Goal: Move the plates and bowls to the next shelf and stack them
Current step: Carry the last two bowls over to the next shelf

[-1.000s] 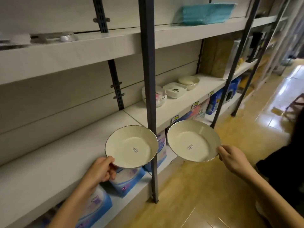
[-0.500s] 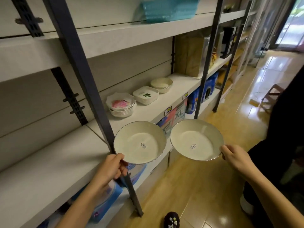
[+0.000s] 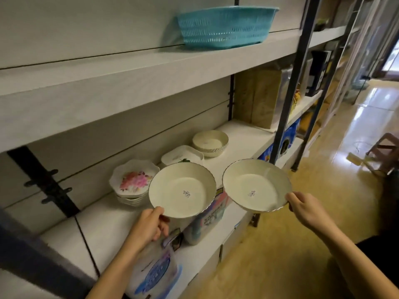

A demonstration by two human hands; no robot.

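Now left hand [image 3: 149, 225] and right hand [image 3: 306, 209] each grip a cream plate, seemingly level.

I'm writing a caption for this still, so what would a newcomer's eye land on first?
Two cream plates held out side by side: the left plate pinched at its near rim by the left hand, the right plate by the right hand. Behind them on the middle shelf sits a flowered dish stack; above, a turquoise basket.

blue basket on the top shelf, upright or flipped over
Upright. The blue basket rests on its narrower base on the top shelf, its wider rim facing up. Cannot tell if anything is inside.
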